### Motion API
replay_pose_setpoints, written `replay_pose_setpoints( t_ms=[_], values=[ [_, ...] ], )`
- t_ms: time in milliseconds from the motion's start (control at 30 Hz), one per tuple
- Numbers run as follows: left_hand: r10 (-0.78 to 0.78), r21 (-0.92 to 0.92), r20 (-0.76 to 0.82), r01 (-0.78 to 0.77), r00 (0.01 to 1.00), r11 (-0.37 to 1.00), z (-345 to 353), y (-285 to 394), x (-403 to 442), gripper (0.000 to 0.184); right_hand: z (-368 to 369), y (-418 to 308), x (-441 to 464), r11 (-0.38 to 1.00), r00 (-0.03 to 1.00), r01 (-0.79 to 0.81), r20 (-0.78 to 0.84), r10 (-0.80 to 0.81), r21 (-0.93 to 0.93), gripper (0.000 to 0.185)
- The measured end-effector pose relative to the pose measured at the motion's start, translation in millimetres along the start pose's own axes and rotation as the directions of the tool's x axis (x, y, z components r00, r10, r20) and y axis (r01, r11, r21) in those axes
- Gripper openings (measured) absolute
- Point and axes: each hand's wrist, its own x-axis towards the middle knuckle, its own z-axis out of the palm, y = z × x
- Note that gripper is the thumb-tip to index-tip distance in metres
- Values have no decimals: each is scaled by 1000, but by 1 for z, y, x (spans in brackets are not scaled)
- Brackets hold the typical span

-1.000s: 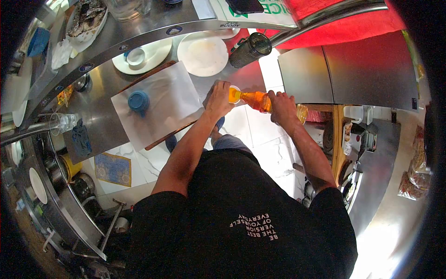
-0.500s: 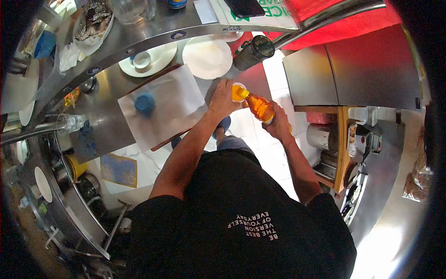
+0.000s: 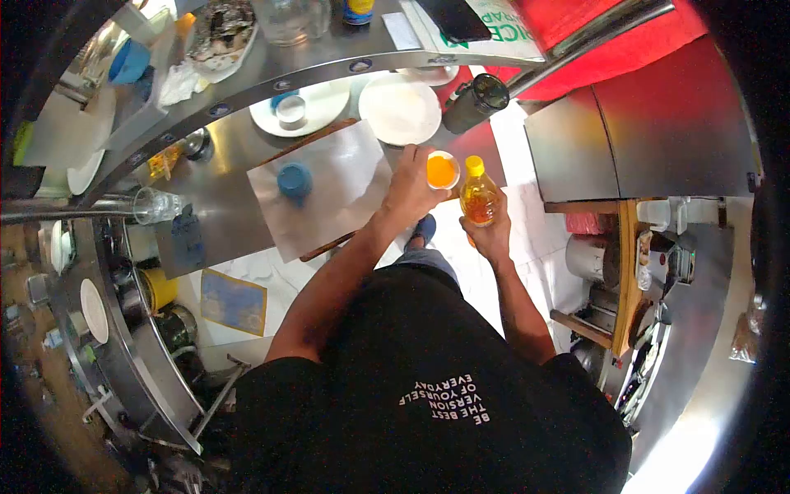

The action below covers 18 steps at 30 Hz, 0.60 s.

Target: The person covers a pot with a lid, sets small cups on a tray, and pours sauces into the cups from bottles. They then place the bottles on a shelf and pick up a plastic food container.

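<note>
Left hand [image 3: 414, 186] grips small white cup [image 3: 443, 154] of orange liquid [image 3: 442, 171], cup at its fingers. Right hand [image 3: 492, 234] wraps yellow-capped bottle [image 3: 478, 200], cap up, beside cup but apart. Blue cup [image 3: 294, 180] sits left of both hands, on white sheet [image 3: 341, 169] over desk [image 3: 222, 216].

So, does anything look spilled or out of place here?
I see no spill around the cup or the bottle. Only what looks like a crumpled white tissue seems untidy, lying loose beside a plate on the shelf.
</note>
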Motion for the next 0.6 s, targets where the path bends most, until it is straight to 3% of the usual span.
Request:
replay_pose_setpoints(
  t_ms=[200, 300, 433, 567, 600],
  values=[
    [1, 48, 36, -3, 999, 999, -43, 25, -16, 74, 21, -37, -15, 1000, 985, -2, -173, 4, 13, 92],
    [33, 66, 22, -34, 999, 997, -57, 25, -31, 73, 26, -32, -19, 983, 964, -17, -257, 65, 185, 93],
    [7, 101, 18, -9, 1000, 995, -73, 22, -57, 69, 22, -24, -17, 966, 940, 13, -333, 77, 258, 89],
    [139, 151, -93, -124, 986, 981, -91, -4, -87, 67, 7, -9, -8, 965, 937, 19, -342, 75, 263, 88],
    [117, 251, -166, -73, 979, 965, -87, -21, -97, 67, 2, -11, -5, 960, 934, 63, -356, 40, 272, 87]
  ],
)
